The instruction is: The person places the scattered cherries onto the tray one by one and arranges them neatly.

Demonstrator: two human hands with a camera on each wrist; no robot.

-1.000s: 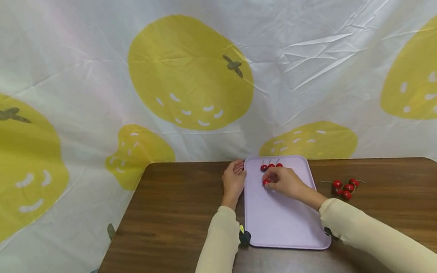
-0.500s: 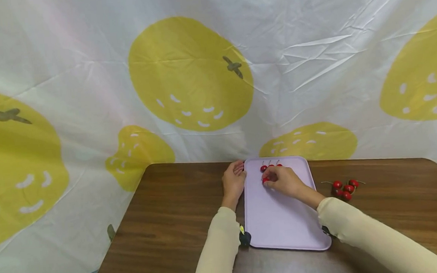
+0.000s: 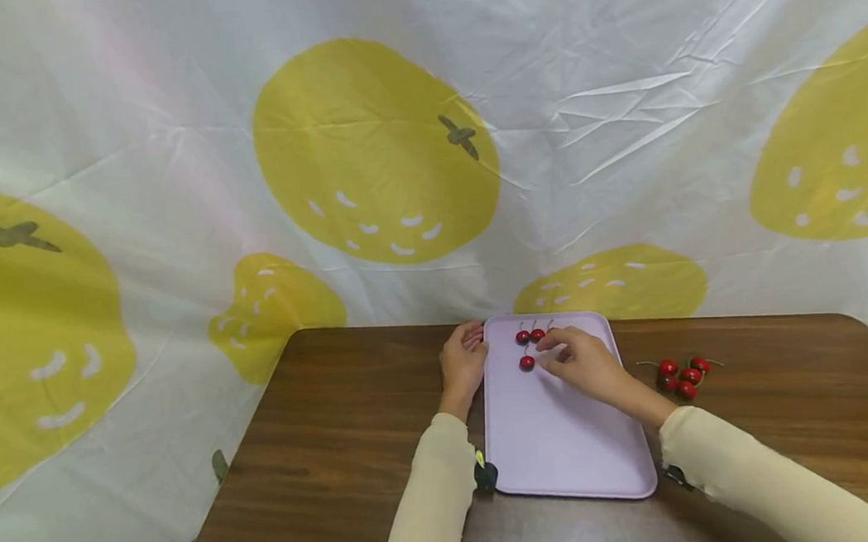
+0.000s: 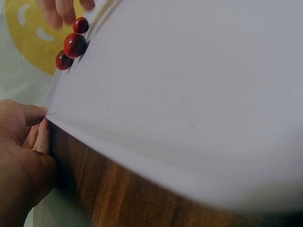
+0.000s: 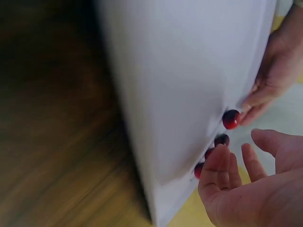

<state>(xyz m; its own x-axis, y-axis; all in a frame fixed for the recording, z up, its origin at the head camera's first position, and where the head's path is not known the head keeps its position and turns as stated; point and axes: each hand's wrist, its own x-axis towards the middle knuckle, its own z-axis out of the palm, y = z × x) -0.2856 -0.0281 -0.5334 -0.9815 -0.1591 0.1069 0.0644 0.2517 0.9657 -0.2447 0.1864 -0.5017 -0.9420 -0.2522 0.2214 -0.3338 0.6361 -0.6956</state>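
Observation:
A pale lilac tray (image 3: 564, 445) lies lengthwise on the wooden table. My left hand (image 3: 462, 365) holds its far left edge; in the left wrist view the thumb of the left hand (image 4: 23, 151) presses the rim, with curled fingers below. Several red cherries with stems are on the tray. Toward its far end, a left cherry (image 3: 523, 337) and a middle cherry (image 3: 538, 335) sit in a row, the third mostly hidden by my right hand (image 3: 581, 365). A single cherry (image 3: 527, 363) sits nearer me. My right hand hovers just right of it, fingers parted, holding nothing.
Right of the tray, a loose cluster of several cherries (image 3: 685, 377) lies on the brown wooden table (image 3: 771, 416). Behind the table hangs a white curtain (image 3: 620, 143) with yellow fruit prints.
My right hand has let go of the nearer cherry, which now sits on the tray with its stem pointing away. The hand has moved slightly right. My left hand stays in place.

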